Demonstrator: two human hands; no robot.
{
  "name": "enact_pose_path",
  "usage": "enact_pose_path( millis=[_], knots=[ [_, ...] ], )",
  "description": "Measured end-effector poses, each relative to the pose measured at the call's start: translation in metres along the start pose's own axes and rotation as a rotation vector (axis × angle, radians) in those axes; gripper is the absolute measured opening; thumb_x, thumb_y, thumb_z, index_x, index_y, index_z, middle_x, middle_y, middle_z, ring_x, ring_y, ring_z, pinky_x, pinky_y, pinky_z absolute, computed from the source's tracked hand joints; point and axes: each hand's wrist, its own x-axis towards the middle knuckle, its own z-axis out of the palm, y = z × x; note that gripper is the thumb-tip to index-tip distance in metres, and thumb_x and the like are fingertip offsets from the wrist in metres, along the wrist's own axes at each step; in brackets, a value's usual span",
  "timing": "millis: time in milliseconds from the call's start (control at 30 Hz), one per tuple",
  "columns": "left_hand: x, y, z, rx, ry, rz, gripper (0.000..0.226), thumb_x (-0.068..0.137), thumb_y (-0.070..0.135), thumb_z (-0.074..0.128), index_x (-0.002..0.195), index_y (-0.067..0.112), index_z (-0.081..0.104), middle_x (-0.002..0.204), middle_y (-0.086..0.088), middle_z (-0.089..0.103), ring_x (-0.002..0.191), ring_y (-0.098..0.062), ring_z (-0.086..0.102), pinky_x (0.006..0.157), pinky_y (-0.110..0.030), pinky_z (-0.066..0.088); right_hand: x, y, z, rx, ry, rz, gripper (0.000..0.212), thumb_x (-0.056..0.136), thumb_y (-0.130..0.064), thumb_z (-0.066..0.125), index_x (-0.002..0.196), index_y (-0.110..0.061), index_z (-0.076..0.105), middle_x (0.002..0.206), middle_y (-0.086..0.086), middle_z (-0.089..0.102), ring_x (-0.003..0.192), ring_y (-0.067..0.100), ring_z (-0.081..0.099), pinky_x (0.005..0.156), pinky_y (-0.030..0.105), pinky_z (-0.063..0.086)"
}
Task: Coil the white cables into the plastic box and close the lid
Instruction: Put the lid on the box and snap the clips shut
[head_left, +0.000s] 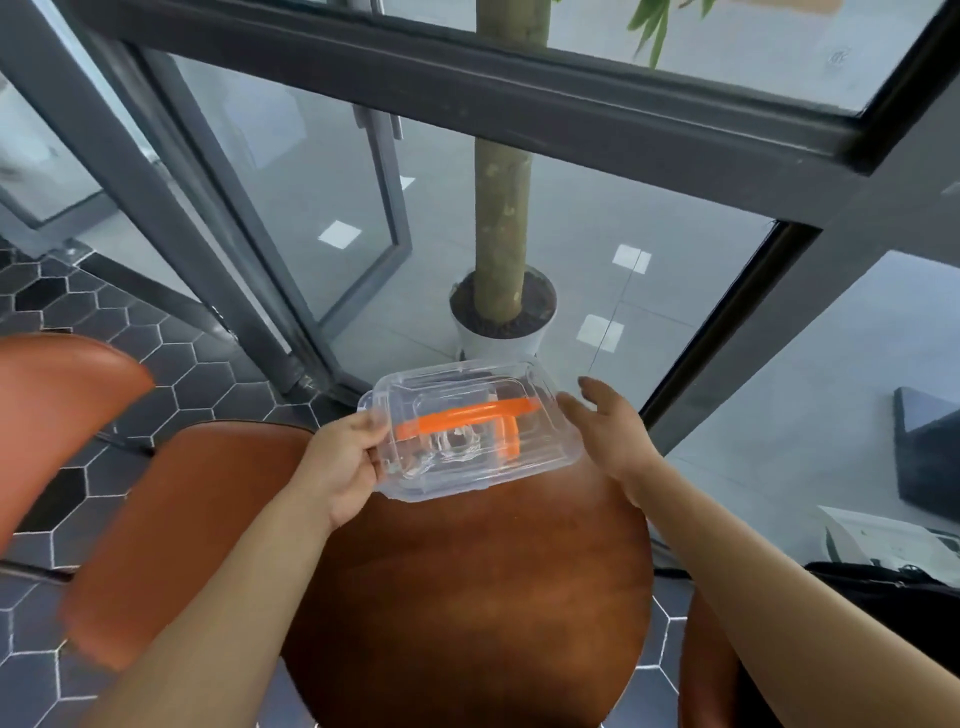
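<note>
1. clear plastic box (457, 384), lid on w/ orange handle (467, 415) up, is over far edge of round brown table (467, 571).
2. left hand (343, 462) grips box's left end, fingers curled round the rim.
3. right hand (608, 431): fingers relaxed, holding nothing, just beside box's right end; can't tell if touching.

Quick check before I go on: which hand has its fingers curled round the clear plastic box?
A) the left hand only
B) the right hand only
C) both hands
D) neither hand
A: the left hand grips the left end of the plastic box, while the right hand is at the box's right end with its fingers straight, curled round nothing.
</note>
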Motion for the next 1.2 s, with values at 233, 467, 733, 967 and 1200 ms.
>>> enact_pose_path(
  millis=[233,467,733,967,1200],
  knots=[
    [0.011,-0.001,-0.036,0.105,0.134,0.071,0.031,0.104,0.005,0.046,0.128,0.009,0.065,0.11,-0.013,0.075,0.098,-0.031,0.072,0.095,-0.053,0.055,0.027,-0.002,0.047,0.068,-0.017,0.09,0.016,0.091,-0.015,0.064,0.089,-0.005,0.075,0.091,0.021,0.075,0.077,0.037,0.071,0.08,0.051,0.061],
    [0.036,0.001,-0.057,0.288,0.301,0.111,0.028,0.102,0.011,0.053,0.126,0.016,0.067,0.109,-0.003,0.074,0.103,-0.028,0.07,0.097,-0.052,0.054,0.049,0.01,0.085,-0.003,-0.067,0.106,0.028,0.084,-0.015,0.075,0.112,-0.011,0.072,0.099,0.01,0.074,0.081,0.029,0.072,0.067,0.04,0.062],
    [0.075,0.0,-0.061,0.74,0.348,0.143,0.013,0.094,0.019,0.061,0.092,0.02,0.074,0.088,-0.002,0.074,0.084,-0.025,0.069,0.079,-0.042,0.058,0.064,0.024,0.108,-0.144,0.009,0.134,0.034,0.079,-0.026,0.074,0.111,-0.015,0.068,0.091,0.0,0.072,0.071,0.024,0.073,0.074,0.049,0.062],
    [0.1,-0.01,-0.064,0.977,0.353,0.137,0.026,0.098,0.036,0.058,0.085,0.018,0.073,0.079,-0.004,0.072,0.074,-0.024,0.068,0.064,-0.038,0.054,0.077,0.028,0.118,-0.291,0.038,0.139,0.033,0.084,-0.03,0.07,0.115,-0.02,0.067,0.087,-0.005,0.071,0.072,0.02,0.07,0.071,0.041,0.061],
    [0.116,-0.021,-0.065,0.994,0.36,0.139,0.026,0.098,0.035,0.059,0.085,0.018,0.075,0.074,-0.002,0.07,0.072,-0.024,0.069,0.061,-0.037,0.056,0.084,0.029,0.124,-0.369,0.101,0.128,0.036,0.088,-0.03,0.065,0.122,-0.018,0.065,0.086,-0.005,0.067,0.078,0.019,0.064,0.065,0.028,0.046]
  ],
)
